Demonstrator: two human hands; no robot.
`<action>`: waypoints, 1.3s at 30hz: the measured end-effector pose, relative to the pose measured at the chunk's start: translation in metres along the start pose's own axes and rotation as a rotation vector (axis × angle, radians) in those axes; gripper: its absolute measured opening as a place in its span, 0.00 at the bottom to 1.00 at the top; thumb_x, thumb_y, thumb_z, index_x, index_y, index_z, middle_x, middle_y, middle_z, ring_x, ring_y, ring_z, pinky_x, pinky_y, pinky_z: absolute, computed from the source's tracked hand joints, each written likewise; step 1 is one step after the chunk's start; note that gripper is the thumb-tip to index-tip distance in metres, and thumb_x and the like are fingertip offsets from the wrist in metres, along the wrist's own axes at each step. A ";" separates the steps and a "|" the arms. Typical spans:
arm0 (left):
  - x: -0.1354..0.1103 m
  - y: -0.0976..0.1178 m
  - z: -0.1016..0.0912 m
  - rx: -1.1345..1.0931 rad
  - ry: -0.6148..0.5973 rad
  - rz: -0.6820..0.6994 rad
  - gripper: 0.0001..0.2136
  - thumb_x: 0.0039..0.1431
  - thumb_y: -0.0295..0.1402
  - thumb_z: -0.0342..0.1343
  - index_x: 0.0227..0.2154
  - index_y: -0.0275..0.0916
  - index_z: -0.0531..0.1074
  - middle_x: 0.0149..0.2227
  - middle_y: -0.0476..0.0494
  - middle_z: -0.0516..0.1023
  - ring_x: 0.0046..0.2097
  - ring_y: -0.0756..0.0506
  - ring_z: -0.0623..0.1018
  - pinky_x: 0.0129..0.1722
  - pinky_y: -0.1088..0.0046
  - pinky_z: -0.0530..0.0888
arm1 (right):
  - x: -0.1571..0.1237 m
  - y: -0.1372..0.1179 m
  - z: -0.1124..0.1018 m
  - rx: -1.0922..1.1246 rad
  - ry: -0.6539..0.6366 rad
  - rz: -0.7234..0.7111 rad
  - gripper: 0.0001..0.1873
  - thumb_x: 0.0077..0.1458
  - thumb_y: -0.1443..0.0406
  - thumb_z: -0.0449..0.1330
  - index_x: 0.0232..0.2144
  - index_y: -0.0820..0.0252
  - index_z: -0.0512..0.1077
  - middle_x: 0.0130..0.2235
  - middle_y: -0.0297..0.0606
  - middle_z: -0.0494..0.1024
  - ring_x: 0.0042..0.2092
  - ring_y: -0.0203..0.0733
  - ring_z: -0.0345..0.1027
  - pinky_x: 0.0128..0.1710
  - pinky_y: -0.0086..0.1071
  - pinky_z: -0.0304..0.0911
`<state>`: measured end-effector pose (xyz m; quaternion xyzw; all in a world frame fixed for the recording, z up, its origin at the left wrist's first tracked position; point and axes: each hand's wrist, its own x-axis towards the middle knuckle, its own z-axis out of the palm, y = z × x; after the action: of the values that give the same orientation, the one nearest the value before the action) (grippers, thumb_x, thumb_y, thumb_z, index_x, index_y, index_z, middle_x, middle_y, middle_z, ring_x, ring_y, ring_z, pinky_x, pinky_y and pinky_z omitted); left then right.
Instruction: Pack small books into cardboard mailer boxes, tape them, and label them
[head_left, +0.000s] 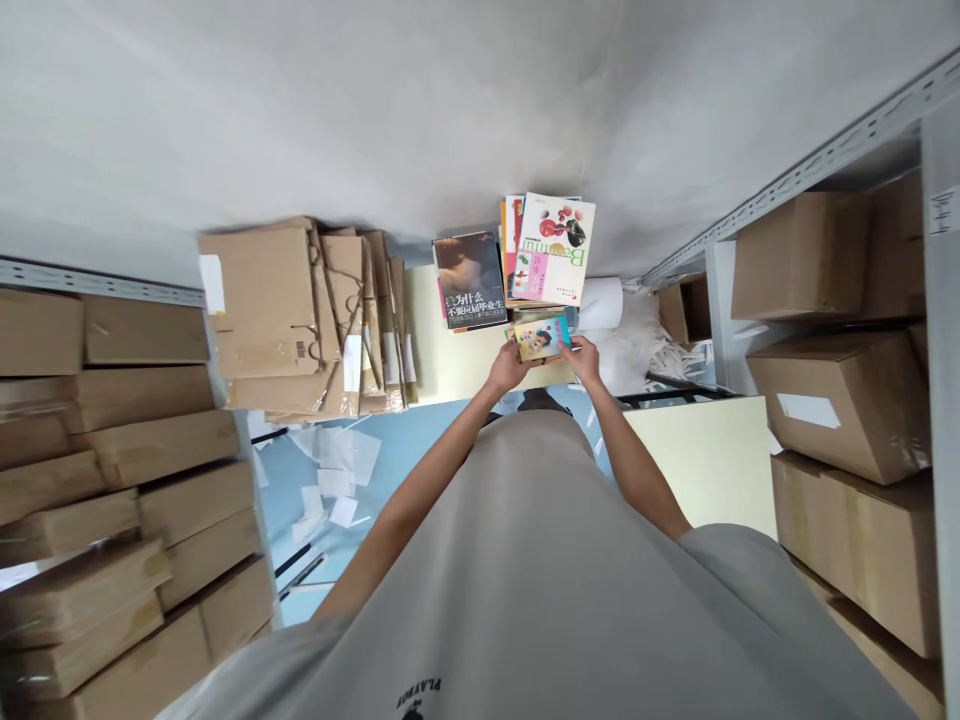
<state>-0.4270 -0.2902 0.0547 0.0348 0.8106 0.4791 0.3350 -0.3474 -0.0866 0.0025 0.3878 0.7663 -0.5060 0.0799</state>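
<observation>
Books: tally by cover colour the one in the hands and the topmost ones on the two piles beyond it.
Yellow-and-blue book, in left hand and right hand: 1
Dark book: 1
Mostly white book: 1
Total: 3

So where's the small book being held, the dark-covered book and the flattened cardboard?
Small held book (543, 338): head view, middle of its colourful cover.
Dark-covered book (471, 278): head view, middle of its upward-facing cover.
Flattened cardboard (281, 310): head view, large panel at the pile's left.

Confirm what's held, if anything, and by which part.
A small colourful book, by its opposite ends: left hand at the left end, right hand at the right.
</observation>
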 end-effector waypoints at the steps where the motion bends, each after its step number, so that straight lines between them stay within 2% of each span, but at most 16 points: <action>1: -0.004 -0.001 0.003 0.051 -0.015 -0.029 0.16 0.58 0.31 0.71 0.50 0.34 0.84 0.62 0.22 0.85 0.64 0.25 0.85 0.68 0.46 0.81 | 0.000 0.002 -0.003 0.006 -0.011 -0.008 0.18 0.60 0.46 0.69 0.38 0.53 0.77 0.47 0.46 0.91 0.48 0.54 0.83 0.54 0.42 0.77; 3: -0.011 -0.003 0.008 0.137 -0.048 -0.080 0.18 0.60 0.28 0.69 0.53 0.33 0.84 0.69 0.20 0.79 0.69 0.25 0.82 0.73 0.47 0.77 | -0.003 0.004 -0.007 -0.002 -0.011 -0.018 0.19 0.62 0.46 0.67 0.39 0.53 0.79 0.46 0.46 0.91 0.47 0.54 0.84 0.53 0.43 0.77; 5: -0.017 -0.006 0.012 0.154 -0.073 -0.095 0.21 0.60 0.27 0.68 0.57 0.32 0.83 0.72 0.19 0.77 0.71 0.25 0.81 0.75 0.47 0.75 | -0.008 0.003 -0.011 -0.023 0.003 -0.025 0.17 0.63 0.48 0.67 0.39 0.54 0.79 0.47 0.47 0.91 0.49 0.55 0.84 0.55 0.43 0.77; 10: -0.027 -0.013 0.011 0.131 -0.087 -0.091 0.25 0.62 0.30 0.68 0.62 0.34 0.81 0.66 0.22 0.83 0.66 0.25 0.85 0.70 0.43 0.79 | -0.025 -0.002 -0.014 -0.117 0.086 -0.026 0.12 0.64 0.54 0.65 0.41 0.55 0.81 0.53 0.54 0.90 0.54 0.61 0.82 0.62 0.49 0.73; 14: -0.043 -0.021 0.005 0.074 -0.081 -0.048 0.24 0.62 0.34 0.69 0.61 0.37 0.82 0.67 0.25 0.84 0.61 0.27 0.88 0.66 0.46 0.83 | -0.040 -0.003 -0.013 -0.165 0.166 -0.018 0.16 0.66 0.54 0.62 0.47 0.57 0.81 0.55 0.57 0.89 0.57 0.64 0.83 0.64 0.51 0.72; 16: -0.053 -0.025 0.001 0.044 -0.066 -0.024 0.24 0.62 0.35 0.70 0.61 0.37 0.82 0.69 0.25 0.82 0.59 0.27 0.89 0.65 0.46 0.83 | -0.050 -0.004 -0.011 -0.136 0.212 -0.018 0.20 0.68 0.50 0.61 0.50 0.57 0.81 0.54 0.56 0.89 0.55 0.62 0.85 0.61 0.50 0.75; 19: -0.069 -0.030 -0.006 0.001 -0.030 0.003 0.26 0.63 0.35 0.69 0.64 0.36 0.81 0.72 0.23 0.80 0.62 0.27 0.87 0.66 0.47 0.82 | -0.069 -0.008 -0.009 0.003 0.225 -0.057 0.30 0.68 0.42 0.59 0.54 0.59 0.79 0.53 0.54 0.88 0.45 0.56 0.87 0.50 0.44 0.80; 23: -0.092 -0.034 -0.005 -0.117 0.068 0.030 0.31 0.66 0.35 0.68 0.71 0.33 0.75 0.75 0.21 0.75 0.66 0.28 0.85 0.68 0.48 0.81 | -0.108 -0.009 -0.012 0.195 0.190 -0.162 0.40 0.58 0.31 0.63 0.51 0.58 0.80 0.52 0.47 0.88 0.36 0.48 0.85 0.37 0.39 0.80; 26: -0.116 -0.041 0.016 -0.187 0.092 0.050 0.36 0.68 0.39 0.69 0.76 0.35 0.70 0.79 0.22 0.70 0.71 0.27 0.81 0.69 0.50 0.80 | -0.149 0.000 -0.023 0.276 0.200 -0.203 0.42 0.50 0.28 0.68 0.46 0.56 0.82 0.42 0.39 0.87 0.33 0.46 0.83 0.31 0.37 0.77; 28: -0.137 -0.049 0.039 -0.212 0.068 0.077 0.37 0.69 0.43 0.70 0.77 0.38 0.69 0.80 0.24 0.68 0.75 0.29 0.77 0.70 0.52 0.79 | -0.181 0.013 -0.033 0.308 0.233 -0.199 0.42 0.50 0.27 0.70 0.45 0.56 0.83 0.38 0.38 0.86 0.32 0.46 0.82 0.30 0.37 0.76; 30: -0.159 -0.058 0.066 -0.229 0.005 0.112 0.35 0.70 0.46 0.69 0.75 0.39 0.72 0.78 0.27 0.72 0.74 0.31 0.78 0.70 0.54 0.79 | -0.215 0.031 -0.046 0.333 0.288 -0.185 0.43 0.51 0.26 0.70 0.46 0.56 0.84 0.36 0.38 0.85 0.31 0.47 0.82 0.29 0.38 0.75; 32: -0.180 -0.067 0.096 -0.256 -0.090 0.135 0.29 0.71 0.47 0.68 0.69 0.39 0.77 0.72 0.29 0.80 0.68 0.33 0.83 0.67 0.55 0.81 | -0.248 0.054 -0.059 0.361 0.377 -0.158 0.43 0.52 0.26 0.70 0.47 0.56 0.84 0.37 0.38 0.85 0.30 0.45 0.81 0.29 0.38 0.74; 35: -0.212 -0.077 0.139 -0.355 -0.251 0.124 0.21 0.69 0.47 0.70 0.56 0.39 0.84 0.57 0.33 0.90 0.54 0.36 0.89 0.60 0.55 0.84 | -0.297 0.091 -0.082 0.429 0.558 -0.108 0.40 0.52 0.27 0.72 0.45 0.54 0.83 0.34 0.34 0.83 0.28 0.41 0.77 0.28 0.35 0.73; 37: -0.233 -0.079 0.163 -0.448 -0.348 0.099 0.18 0.65 0.48 0.73 0.47 0.40 0.85 0.47 0.37 0.91 0.47 0.38 0.89 0.55 0.57 0.85 | -0.327 0.114 -0.098 0.481 0.669 -0.088 0.36 0.53 0.30 0.73 0.40 0.53 0.81 0.32 0.31 0.80 0.29 0.38 0.75 0.29 0.32 0.73; 39: -0.254 -0.077 0.183 -0.530 -0.441 0.083 0.19 0.59 0.49 0.78 0.42 0.40 0.85 0.41 0.39 0.91 0.43 0.40 0.88 0.52 0.58 0.86 | -0.354 0.135 -0.112 0.530 0.746 -0.080 0.33 0.54 0.33 0.75 0.38 0.54 0.80 0.32 0.30 0.80 0.32 0.37 0.75 0.30 0.30 0.73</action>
<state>-0.1050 -0.2898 0.0641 0.0821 0.5637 0.6672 0.4799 0.0176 -0.1490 0.1419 0.5206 0.6011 -0.5130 -0.3232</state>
